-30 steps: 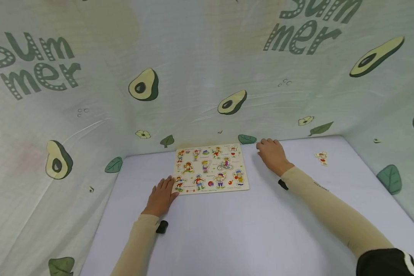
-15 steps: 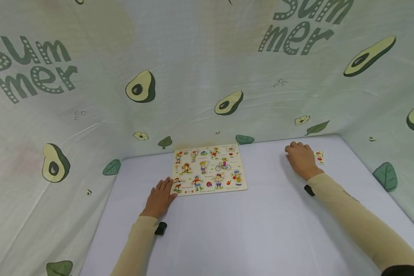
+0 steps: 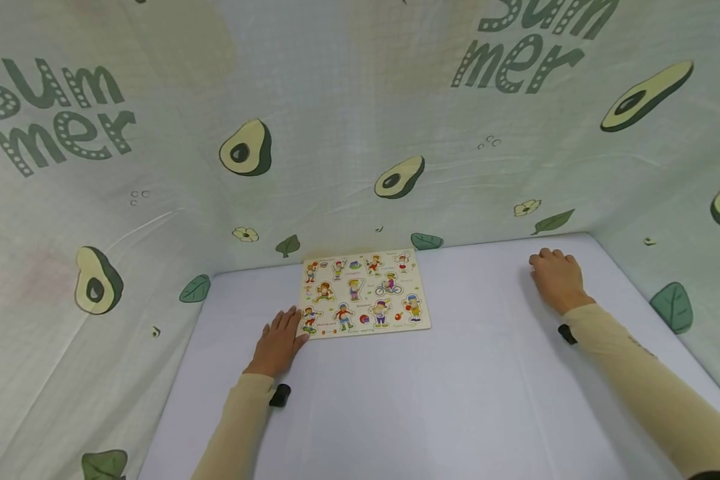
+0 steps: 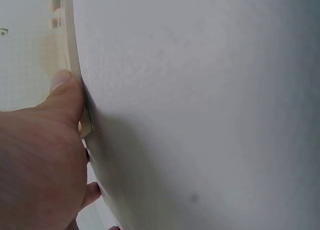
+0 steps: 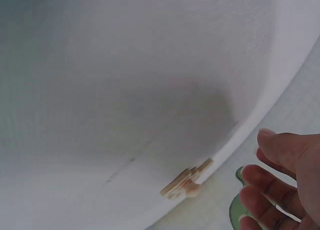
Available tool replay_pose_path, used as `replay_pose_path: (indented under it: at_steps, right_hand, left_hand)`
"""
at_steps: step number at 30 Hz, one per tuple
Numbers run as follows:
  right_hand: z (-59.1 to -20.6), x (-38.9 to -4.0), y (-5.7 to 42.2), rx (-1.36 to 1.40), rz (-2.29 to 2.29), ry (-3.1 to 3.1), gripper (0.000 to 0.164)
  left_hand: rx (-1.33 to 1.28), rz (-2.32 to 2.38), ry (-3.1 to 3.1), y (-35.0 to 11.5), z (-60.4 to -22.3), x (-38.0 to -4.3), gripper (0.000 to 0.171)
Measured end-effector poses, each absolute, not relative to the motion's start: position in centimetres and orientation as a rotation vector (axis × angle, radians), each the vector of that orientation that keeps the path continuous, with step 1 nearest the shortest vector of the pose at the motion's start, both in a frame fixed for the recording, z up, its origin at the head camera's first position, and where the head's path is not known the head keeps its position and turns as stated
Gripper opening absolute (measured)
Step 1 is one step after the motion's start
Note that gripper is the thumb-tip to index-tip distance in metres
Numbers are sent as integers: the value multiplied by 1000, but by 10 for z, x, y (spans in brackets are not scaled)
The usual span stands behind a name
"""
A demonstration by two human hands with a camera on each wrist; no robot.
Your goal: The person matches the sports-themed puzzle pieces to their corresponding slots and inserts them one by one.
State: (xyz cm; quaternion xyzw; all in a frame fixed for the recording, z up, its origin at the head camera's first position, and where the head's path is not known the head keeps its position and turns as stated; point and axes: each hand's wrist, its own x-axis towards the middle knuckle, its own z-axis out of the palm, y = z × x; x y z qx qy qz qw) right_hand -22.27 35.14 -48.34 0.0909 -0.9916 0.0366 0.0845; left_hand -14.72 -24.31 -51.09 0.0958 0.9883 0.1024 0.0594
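A wooden puzzle board [image 3: 360, 309] with figures of children playing sports lies flat near the back of the table. My left hand [image 3: 276, 343] rests at its front left corner with fingers extended. In the left wrist view, the thumb [image 4: 65, 92] lies against the board's edge. My right hand [image 3: 557, 277] is over the back right of the table, its fingers loosely bent. Near those fingers, the right wrist view shows a small wooden puzzle piece [image 5: 185, 182] with layered-looking edges and a pinkish knob. It stands apart from the fingertips. In the head view, the right hand hides it.
The white table [image 3: 396, 400] meets a fabric backdrop [image 3: 324, 200] printed with avocados, leaves and lettering, right behind the board. That fabric also hangs along the left and right sides. A small black device [image 3: 281, 395] sits at the left wrist.
My right hand has moved right, from beside the board to over the loose puzzle piece, which it now covers in the head view. The left hand and board have stayed in place.
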Motion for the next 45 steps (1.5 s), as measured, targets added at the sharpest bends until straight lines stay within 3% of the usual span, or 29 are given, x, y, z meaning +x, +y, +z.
replay_pose_path:
  at_steps: [15,45]
  right_hand:
    - [-486,-222,371,192,115,-3054,28]
    - [-484,-229,393,53,265,-3100,15]
  left_hand:
    - [276,298,2958,-244,-510,-149,64]
    - [269,315,2970,-244,-510,-146,65]
